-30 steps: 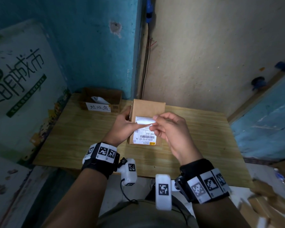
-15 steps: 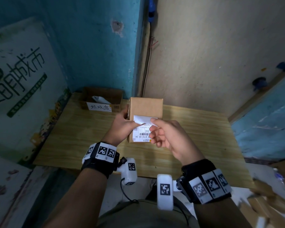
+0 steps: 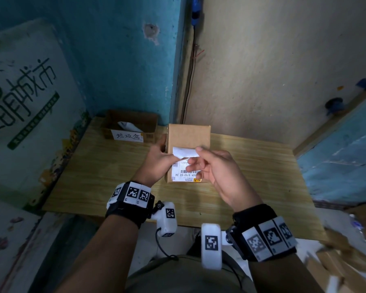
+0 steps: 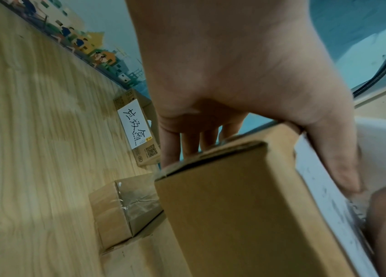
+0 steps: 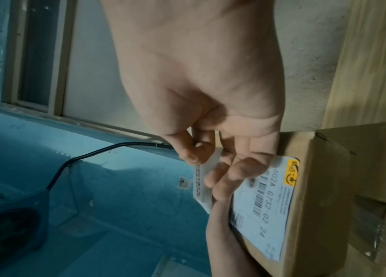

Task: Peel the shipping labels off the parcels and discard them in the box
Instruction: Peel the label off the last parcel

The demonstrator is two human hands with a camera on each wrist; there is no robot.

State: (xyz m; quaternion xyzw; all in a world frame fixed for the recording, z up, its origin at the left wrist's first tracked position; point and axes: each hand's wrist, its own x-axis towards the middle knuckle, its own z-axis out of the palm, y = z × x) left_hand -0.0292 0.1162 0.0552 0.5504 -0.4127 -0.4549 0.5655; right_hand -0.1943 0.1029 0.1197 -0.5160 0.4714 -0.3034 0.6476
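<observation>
Dim corner room. Blue painted wall (image 3: 118, 60) on the left meets a beige plaster wall (image 3: 273, 70), with a thin cable (image 3: 189, 77) running down the corner. A wooden table (image 3: 251, 187) sits against both. A printed poster (image 3: 23, 98) leans at left. A window frame (image 5: 40, 56) shows in the right wrist view.

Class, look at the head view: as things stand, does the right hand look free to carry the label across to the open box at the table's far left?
Probably not yet. The right hand pinches the label, but its lower part is stuck to the parcel. The table toward the open box looks unobstructed.
</observation>
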